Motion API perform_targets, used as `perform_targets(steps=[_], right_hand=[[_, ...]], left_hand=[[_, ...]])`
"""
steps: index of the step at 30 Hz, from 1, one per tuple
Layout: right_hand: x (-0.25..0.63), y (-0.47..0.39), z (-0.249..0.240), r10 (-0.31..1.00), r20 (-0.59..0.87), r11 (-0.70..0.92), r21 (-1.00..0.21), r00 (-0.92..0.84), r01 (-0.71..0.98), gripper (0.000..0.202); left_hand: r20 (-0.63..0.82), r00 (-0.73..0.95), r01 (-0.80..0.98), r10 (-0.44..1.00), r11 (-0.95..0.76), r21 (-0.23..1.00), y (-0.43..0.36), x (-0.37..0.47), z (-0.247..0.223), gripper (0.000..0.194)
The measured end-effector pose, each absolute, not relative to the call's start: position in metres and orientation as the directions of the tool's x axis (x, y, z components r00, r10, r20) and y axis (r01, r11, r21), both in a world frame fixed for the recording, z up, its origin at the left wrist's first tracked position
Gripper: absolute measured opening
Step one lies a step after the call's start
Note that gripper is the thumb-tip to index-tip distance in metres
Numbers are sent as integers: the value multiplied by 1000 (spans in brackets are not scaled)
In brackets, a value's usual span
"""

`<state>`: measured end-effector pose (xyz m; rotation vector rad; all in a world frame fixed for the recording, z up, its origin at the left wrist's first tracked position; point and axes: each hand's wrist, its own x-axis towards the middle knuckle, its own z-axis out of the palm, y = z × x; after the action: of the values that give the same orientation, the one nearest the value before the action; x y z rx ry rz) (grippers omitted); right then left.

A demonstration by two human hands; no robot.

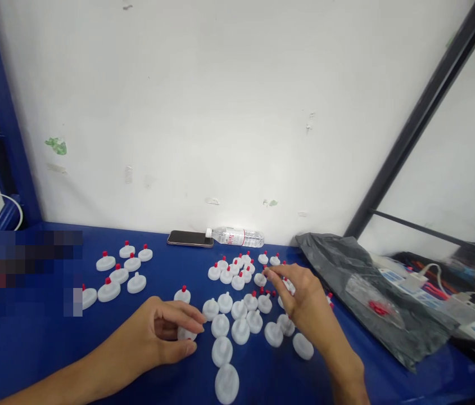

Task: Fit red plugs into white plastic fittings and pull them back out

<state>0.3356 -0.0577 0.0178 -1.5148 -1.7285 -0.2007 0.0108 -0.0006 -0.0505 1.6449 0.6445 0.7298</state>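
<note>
My left hand (153, 332) is curved loosely around a round white nozzle lid (185, 333), its thumb and fingers apart; the hand partly hides the lid. Just behind stands another white nozzle lid with a red tip cap (184, 289). My right hand (300, 289) pinches with thumb and forefinger at a small red tip cap (265, 269), above a white lid (259, 279). Between the hands lie several lids with bare white nozzles (221, 351). Behind them is a cluster of lids with red caps (238, 281).
More red-capped lids (109, 289) are spread at the left of the blue table (148, 388). A phone (190, 238) and a water bottle (237, 236) lie by the wall. At right, a grey plastic bag (372, 320) holds up a clear pouch of red caps (378, 307), beside power strips (423, 287).
</note>
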Motion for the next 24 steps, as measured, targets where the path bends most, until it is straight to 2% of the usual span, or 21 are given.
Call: perform_targets(steps=[4,11,15,19,24], right_hand=[[364,-51,6,813,582,228,-322,2,919,32],[364,-49,11,897,441,158,-266,-26,951,25],[362,-45,7,942,336,69,-208,5,976,24],[364,-44,-2,960,281,51,-198,7,979,26],[365,-44,-6,972,232,5,-191,40,982,27]], left_hand=[[92,632,26,769,-139,990,1,11,-54,20],[126,623,35,772,-188,982,2,10,-60,16],[149,633,54,760,-235,971,4,10,-58,28],[133,618,162,775,-291,943,-5,11,-44,43],[188,646,221,739,-418,881,-16,14,-30,40]])
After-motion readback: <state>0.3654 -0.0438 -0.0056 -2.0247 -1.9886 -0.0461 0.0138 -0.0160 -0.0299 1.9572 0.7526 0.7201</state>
